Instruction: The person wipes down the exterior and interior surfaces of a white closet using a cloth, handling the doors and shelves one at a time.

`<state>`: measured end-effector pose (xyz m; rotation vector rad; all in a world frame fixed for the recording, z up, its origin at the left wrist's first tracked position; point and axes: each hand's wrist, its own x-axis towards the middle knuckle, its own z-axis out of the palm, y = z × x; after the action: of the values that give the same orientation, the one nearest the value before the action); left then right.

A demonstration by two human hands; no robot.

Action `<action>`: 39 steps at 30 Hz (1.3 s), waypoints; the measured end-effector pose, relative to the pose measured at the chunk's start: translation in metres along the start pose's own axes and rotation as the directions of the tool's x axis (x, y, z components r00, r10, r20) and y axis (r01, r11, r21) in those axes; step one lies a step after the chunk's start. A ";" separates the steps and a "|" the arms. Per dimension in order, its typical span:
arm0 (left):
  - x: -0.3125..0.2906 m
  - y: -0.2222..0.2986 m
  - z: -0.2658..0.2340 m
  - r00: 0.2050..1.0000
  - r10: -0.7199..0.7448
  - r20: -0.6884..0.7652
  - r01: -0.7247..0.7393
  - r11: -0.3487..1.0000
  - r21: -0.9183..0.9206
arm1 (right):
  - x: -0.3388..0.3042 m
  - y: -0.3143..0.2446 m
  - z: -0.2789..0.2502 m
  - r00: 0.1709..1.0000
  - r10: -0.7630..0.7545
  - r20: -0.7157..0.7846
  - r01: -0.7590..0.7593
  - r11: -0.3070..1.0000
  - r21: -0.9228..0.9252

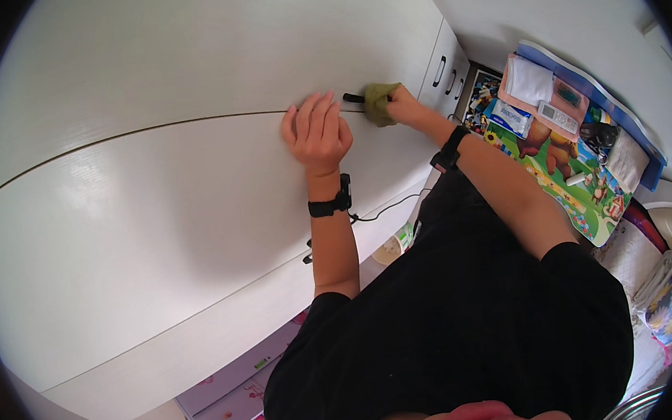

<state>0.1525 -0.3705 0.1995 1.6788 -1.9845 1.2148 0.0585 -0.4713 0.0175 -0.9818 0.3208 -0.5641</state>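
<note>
My left hand rests flat on the white cabinet door, its fingers stretched across the dark seam between two door panels. A little to the right, my right hand grips a bunched olive-green cloth. The cloth presses against the cabinet front and covers part of a black handle, whose end sticks out on the left. How the fingertips sit inside the cloth is hidden. Each wrist wears a black band.
Drawers with black handles continue at the far right. Beside them a colourful cartoon mat carries a white remote control, a wipes packet and folded cloths. A black cable hangs near my body, above a bin.
</note>
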 end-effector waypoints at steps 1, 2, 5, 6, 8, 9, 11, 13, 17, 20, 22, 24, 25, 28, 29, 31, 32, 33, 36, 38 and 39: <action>0.002 0.001 0.000 1.000 0.003 0.000 -0.003 1.000 -0.002 | 0.004 -0.008 0.009 1.000 -0.001 -0.003 0.001 1.000 0.002; 0.003 0.002 0.000 1.000 0.002 0.001 -0.002 1.000 -0.007 | 0.009 -0.014 0.018 0.997 -0.064 -0.032 0.063 0.998 -0.026; 0.006 0.004 0.001 1.000 -0.004 0.008 0.005 1.000 -0.014 | 0.011 -0.023 0.018 0.997 0.012 -0.082 -0.021 0.993 -0.118; 0.007 0.004 0.001 1.000 -0.013 0.012 0.014 1.000 -0.012 | 0.015 -0.013 0.015 0.996 -0.005 -0.093 -0.009 0.988 -0.151; 0.008 0.006 0.001 0.999 -0.017 0.034 0.017 1.000 0.013 | 0.016 -0.014 0.015 0.995 -0.017 -0.095 -0.001 0.983 -0.185; 0.008 0.006 0.001 0.998 -0.020 0.052 0.018 0.999 0.036 | 0.013 -0.015 0.015 0.995 -0.038 -0.097 0.024 0.990 -0.142; 0.010 0.006 -0.002 0.996 -0.026 0.085 0.021 0.998 0.055 | 0.010 -0.021 0.016 0.994 -0.057 -0.094 0.048 0.994 -0.094; 0.010 0.005 -0.003 0.993 -0.027 0.116 0.019 0.998 0.068 | 0.006 -0.021 0.011 1.000 0.000 -0.014 -0.001 0.993 -0.116; 0.008 0.003 -0.003 0.986 -0.006 0.164 -0.006 0.997 0.074 | 0.004 -0.025 0.013 0.998 -0.068 -0.014 0.067 0.995 -0.072; 0.008 0.004 -0.002 0.986 -0.007 0.168 -0.006 0.997 0.073 | 0.008 -0.034 0.021 0.988 0.095 -0.122 -0.109 0.988 -0.109; 0.007 0.004 -0.002 0.985 -0.009 0.172 -0.003 0.997 0.071 | 0.010 -0.037 0.030 0.971 0.083 -0.226 -0.107 0.990 -0.093; 0.004 0.002 -0.003 0.985 -0.018 0.171 0.006 0.998 0.069 | 0.003 -0.041 0.029 0.987 0.003 -0.163 -0.018 0.996 -0.093; 0.003 0.002 -0.004 0.985 -0.022 0.173 0.010 0.997 0.074 | -0.001 -0.042 0.027 0.991 -0.080 -0.107 0.070 0.993 -0.090; 0.011 0.007 -0.001 0.989 -0.010 0.144 0.002 0.999 0.053 | 0.005 -0.009 0.005 0.994 -0.095 -0.058 0.091 0.993 -0.072; 0.010 0.006 -0.002 0.991 -0.011 0.136 0.003 0.998 0.060 | 0.005 -0.001 -0.002 0.994 -0.094 -0.056 0.090 0.993 -0.070; 0.008 0.004 -0.004 0.991 -0.010 0.131 0.001 0.998 0.068 | 0.003 0.017 -0.016 0.997 -0.063 -0.038 0.060 0.995 -0.082; 0.008 0.004 -0.002 0.991 -0.009 0.132 0.000 0.998 0.064 | 0.000 0.031 -0.027 0.997 -0.065 -0.048 0.060 0.995 -0.083; 0.009 0.004 0.000 0.991 -0.007 0.134 -0.001 0.998 0.061 | -0.003 0.046 -0.035 0.990 -0.076 -0.121 0.062 0.991 -0.121; 0.009 0.006 0.005 0.991 0.004 0.135 -0.013 0.998 0.063 | -0.004 0.071 -0.059 0.989 -0.072 -0.127 0.050 0.984 -0.172; 0.007 0.003 0.001 0.990 0.000 0.138 -0.010 0.997 0.076 | -0.003 0.073 -0.055 0.998 -0.054 -0.032 0.048 0.983 -0.180; 0.006 0.002 -0.001 0.990 -0.005 0.137 -0.007 0.996 0.085 | -0.003 0.075 -0.052 0.996 -0.019 -0.092 -0.003 0.970 -0.241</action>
<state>0.1487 -0.3737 0.2028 1.8496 -2.0386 1.2316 0.0525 -0.4732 -0.0739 -1.1936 0.4773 -0.5886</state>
